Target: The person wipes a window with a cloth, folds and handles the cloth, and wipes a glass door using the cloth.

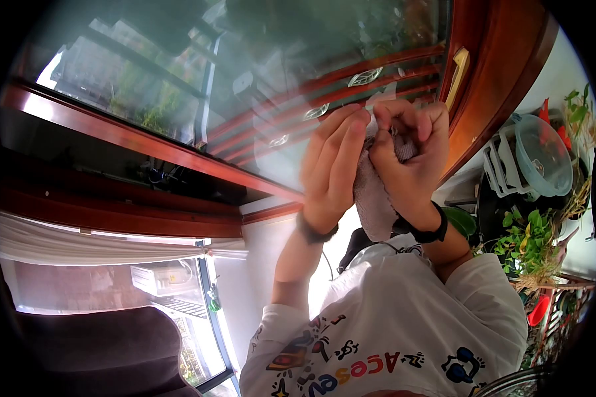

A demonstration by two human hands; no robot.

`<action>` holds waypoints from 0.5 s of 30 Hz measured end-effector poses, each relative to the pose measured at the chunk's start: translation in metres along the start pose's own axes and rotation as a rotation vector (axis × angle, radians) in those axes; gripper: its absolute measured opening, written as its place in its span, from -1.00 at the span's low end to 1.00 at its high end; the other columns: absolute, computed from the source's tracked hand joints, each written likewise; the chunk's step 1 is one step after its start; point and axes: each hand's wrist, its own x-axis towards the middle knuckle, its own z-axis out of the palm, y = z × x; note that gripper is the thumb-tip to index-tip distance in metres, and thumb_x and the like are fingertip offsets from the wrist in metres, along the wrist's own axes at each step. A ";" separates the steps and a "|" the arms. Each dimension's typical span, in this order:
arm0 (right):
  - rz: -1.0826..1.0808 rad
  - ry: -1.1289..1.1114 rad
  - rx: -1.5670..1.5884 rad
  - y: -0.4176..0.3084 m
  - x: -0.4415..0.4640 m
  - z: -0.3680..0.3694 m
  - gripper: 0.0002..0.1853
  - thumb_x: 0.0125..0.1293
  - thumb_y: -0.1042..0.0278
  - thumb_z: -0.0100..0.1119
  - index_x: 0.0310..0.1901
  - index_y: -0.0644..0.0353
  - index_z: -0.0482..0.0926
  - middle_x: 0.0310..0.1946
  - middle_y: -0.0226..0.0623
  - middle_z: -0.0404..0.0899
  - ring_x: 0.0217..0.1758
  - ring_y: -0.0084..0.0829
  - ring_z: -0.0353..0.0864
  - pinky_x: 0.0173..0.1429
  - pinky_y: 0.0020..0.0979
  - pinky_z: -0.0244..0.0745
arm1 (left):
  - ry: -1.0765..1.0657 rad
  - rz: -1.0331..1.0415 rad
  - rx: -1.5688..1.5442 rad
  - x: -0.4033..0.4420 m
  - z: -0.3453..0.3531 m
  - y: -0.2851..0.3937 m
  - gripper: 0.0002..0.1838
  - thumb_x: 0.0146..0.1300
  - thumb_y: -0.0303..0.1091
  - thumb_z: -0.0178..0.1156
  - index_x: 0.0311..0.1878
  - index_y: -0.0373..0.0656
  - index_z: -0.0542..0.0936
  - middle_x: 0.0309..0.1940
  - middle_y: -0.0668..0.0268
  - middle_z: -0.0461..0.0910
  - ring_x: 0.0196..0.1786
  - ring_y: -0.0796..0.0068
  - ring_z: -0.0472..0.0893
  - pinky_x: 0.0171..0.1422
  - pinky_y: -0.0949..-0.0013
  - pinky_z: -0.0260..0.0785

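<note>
My left hand (334, 159) and my right hand (412, 149) are raised close together in front of a glass pane (258, 86). A greyish cloth (376, 198) hangs down between them. The right hand's fingers are curled around a bunched part of the cloth. The fingers of my left hand are bent and pressed against its upper edge, with the fingertips partly hidden. Both wrists have dark bands. Leaf-shaped decals (316, 111) show on the glass near the hands.
A reddish wooden frame (503, 73) with a brass-coloured handle (458, 66) borders the glass. At right are a clear plastic basin (543, 155), a white rack (503, 165) and potted plants (530, 238). At lower left are a white curtain (112, 241) and a dark sofa-like shape (99, 351).
</note>
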 end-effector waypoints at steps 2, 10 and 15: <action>0.016 0.031 0.028 -0.001 0.002 0.002 -0.55 0.18 0.81 0.13 -0.22 0.14 0.04 -0.19 -0.09 0.52 -0.27 -0.71 0.45 -0.09 -0.66 0.39 | 0.048 -0.007 -0.063 -0.005 0.002 -0.004 -0.45 0.05 -0.71 0.32 0.18 -0.39 0.45 -0.08 -0.01 0.65 -0.04 -0.03 0.66 -0.04 0.17 0.57; -0.052 -0.053 0.052 0.010 0.005 0.001 -0.52 0.20 0.78 0.19 -0.21 0.15 0.04 -0.14 -0.07 0.55 -0.21 -0.68 0.52 -0.08 -0.65 0.43 | 0.082 -0.002 -0.125 -0.007 0.003 -0.013 -0.40 0.08 -0.72 0.29 0.24 -0.30 0.43 -0.06 0.03 0.66 -0.06 0.01 0.67 -0.09 0.21 0.56; -0.007 -0.081 -0.025 0.008 0.009 -0.003 -0.51 0.16 0.79 0.19 -0.22 0.14 0.04 -0.15 -0.10 0.56 -0.24 -0.68 0.51 -0.08 -0.65 0.43 | 0.000 0.026 -0.117 -0.007 -0.003 -0.019 -0.47 0.04 -0.68 0.33 0.15 -0.32 0.48 -0.08 0.03 0.66 -0.07 0.02 0.68 -0.10 0.23 0.56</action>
